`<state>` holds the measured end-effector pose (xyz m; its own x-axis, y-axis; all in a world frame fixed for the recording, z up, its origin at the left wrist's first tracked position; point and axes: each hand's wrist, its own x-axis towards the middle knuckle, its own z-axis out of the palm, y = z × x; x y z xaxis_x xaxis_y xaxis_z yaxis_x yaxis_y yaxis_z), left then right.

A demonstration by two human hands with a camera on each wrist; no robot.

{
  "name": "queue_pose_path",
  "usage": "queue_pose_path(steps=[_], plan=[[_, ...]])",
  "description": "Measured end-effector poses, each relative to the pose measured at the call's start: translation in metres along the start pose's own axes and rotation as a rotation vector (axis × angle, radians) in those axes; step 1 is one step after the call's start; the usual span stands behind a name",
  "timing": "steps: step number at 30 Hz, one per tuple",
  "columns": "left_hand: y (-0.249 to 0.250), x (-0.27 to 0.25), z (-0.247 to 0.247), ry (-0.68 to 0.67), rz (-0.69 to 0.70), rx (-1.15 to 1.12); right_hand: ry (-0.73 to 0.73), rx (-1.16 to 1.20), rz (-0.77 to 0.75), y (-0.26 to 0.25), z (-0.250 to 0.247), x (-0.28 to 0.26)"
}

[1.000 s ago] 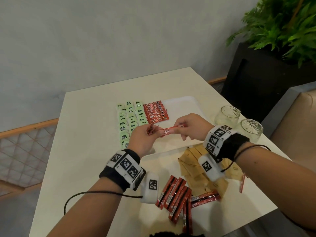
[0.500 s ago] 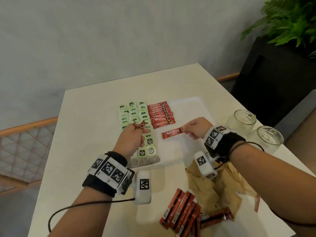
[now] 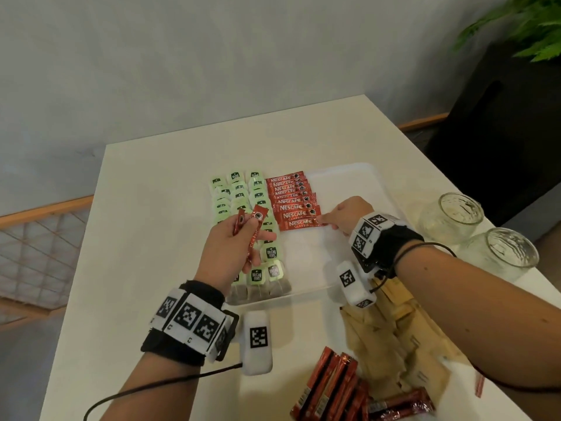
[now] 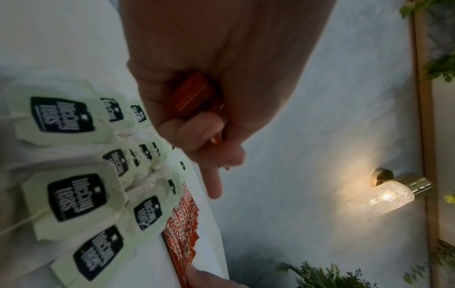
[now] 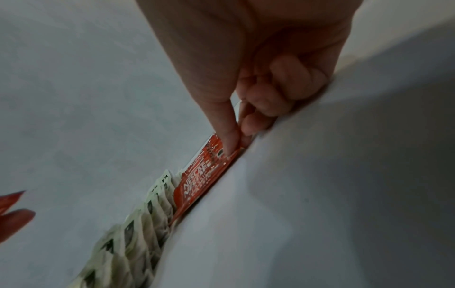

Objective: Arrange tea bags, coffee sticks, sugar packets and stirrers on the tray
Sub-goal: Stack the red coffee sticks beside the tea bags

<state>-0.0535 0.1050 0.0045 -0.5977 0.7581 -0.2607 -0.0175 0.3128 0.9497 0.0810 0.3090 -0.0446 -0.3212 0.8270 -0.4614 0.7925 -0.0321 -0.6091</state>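
**Coffee stick going down at near end of the red row**

Right hand (image 3: 346,214): thumb and index pinch the right end of one coffee stick (image 3: 302,223). The stick lies flat on the white tray (image 3: 343,183), nearest in the stack of coffee sticks (image 3: 293,197) and slightly overlapped with the one behind it. Remaining fingers are curled against the tray floor (right wrist view).

Left hand (image 3: 232,247): closed round two more sticks (image 3: 253,229), held above the tea bags (image 3: 243,208), tilted, top ends poking out past the fingers. Index finger sticks out loosely in the left wrist view.

How the items look:
- Sticks: narrow red sachets, white "NESCAFE CLASSIC" print, small dark cup mark near the right end, crimped ends. Shingled in one column, long axis left-right.
- Tea bags: pale green tags with a black "McCoy teas" badge, three columns filling the tray's left side, just beside the red column. Brownish bags show under the nearest tags.
- Tray's right half is bare white.

Off the tray, on the white table (image 3: 145,208): loose red sticks (image 3: 334,387) at the near edge, some face down; a heap of tan sugar packets (image 3: 391,338) under the right forearm; two upturned glass jars (image 3: 476,235) to the right.
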Motion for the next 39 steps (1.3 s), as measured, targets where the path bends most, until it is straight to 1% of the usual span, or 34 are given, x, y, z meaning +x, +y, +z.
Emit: queue_pose_path(steps=[7, 10, 13, 15, 18, 20, 23, 25, 27, 30, 32, 35, 37, 39], plan=[[-0.006, 0.000, -0.002, -0.014, -0.046, 0.024, 0.018, -0.068, -0.038, -0.007, 0.004, 0.003], [-0.005, -0.002, -0.003, -0.038, -0.083, -0.004, 0.021, -0.071, -0.051, -0.008, 0.005, 0.003], [-0.003, -0.004, -0.001, -0.082, -0.123, 0.013, 0.032, 0.007, -0.077, -0.005, 0.002, -0.002], [-0.002, -0.006, 0.001, -0.124, -0.123, 0.030, 0.020, 0.084, -0.121, -0.002, 0.000, -0.013], [0.002, -0.009, 0.006, -0.183, -0.111, 0.064, -0.044, 0.078, -0.202, 0.000, -0.005, -0.036], [0.005, -0.011, 0.011, -0.196, -0.101, 0.092, -0.106, 0.109, -0.264, -0.002, -0.008, -0.053], [0.010, -0.014, 0.018, -0.203, -0.090, 0.103, -0.218, 0.318, -0.347, -0.008, -0.015, -0.082], [0.014, -0.019, 0.021, -0.203, -0.069, 0.115, -0.279, 0.408, -0.430, -0.008, -0.017, -0.098], [0.018, -0.024, 0.022, -0.199, -0.037, 0.091, -0.295, 0.464, -0.499, -0.006, -0.016, -0.108], [0.019, -0.030, 0.017, -0.173, 0.001, 0.039, -0.201, 0.557, -0.486, -0.001, -0.017, -0.113], [0.017, -0.031, 0.012, -0.140, -0.001, 0.023, -0.155, 0.585, -0.461, 0.002, -0.021, -0.115], [0.014, -0.032, 0.006, -0.099, -0.032, -0.031, -0.180, 0.574, -0.456, 0.005, -0.025, -0.117], [0.016, -0.034, 0.006, -0.103, -0.066, -0.117, -0.218, 0.568, -0.462, 0.004, -0.027, -0.119], [0.019, -0.037, 0.008, -0.103, -0.079, -0.136, -0.232, 0.542, -0.459, 0.002, -0.028, -0.119]])
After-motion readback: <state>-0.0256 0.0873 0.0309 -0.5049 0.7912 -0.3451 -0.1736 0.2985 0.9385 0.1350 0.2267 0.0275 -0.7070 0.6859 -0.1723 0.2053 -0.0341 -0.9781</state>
